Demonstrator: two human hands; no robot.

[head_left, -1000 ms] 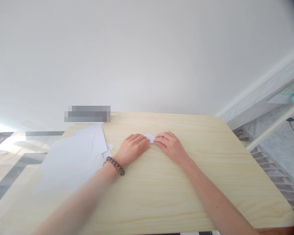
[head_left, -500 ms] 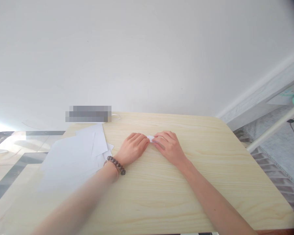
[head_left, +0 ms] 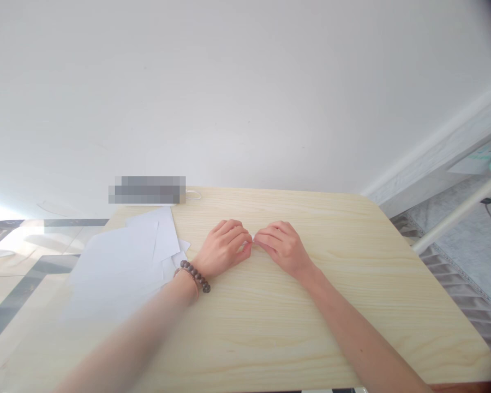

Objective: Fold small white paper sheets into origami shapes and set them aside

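Both my hands rest near the middle of a light wooden table (head_left: 294, 316). My left hand (head_left: 223, 248), with a dark bead bracelet (head_left: 193, 274) on its wrist, has its fingers curled and meets my right hand (head_left: 280, 246) fingertip to fingertip. Between the fingertips only a sliver of a small folded white paper (head_left: 252, 238) shows; the rest is hidden under the fingers. Both hands pinch or press this paper against the tabletop.
Several loose white paper sheets (head_left: 123, 256) lie spread on the table's left side, just left of my left wrist. A blurred-out item (head_left: 147, 190) sits at the table's far left edge by the white wall. A white pole (head_left: 454, 215) slants at right.
My fingertips have closed together over the small paper, which showed as a white piece between the hands before and is almost fully covered now. The arms have hardly moved.
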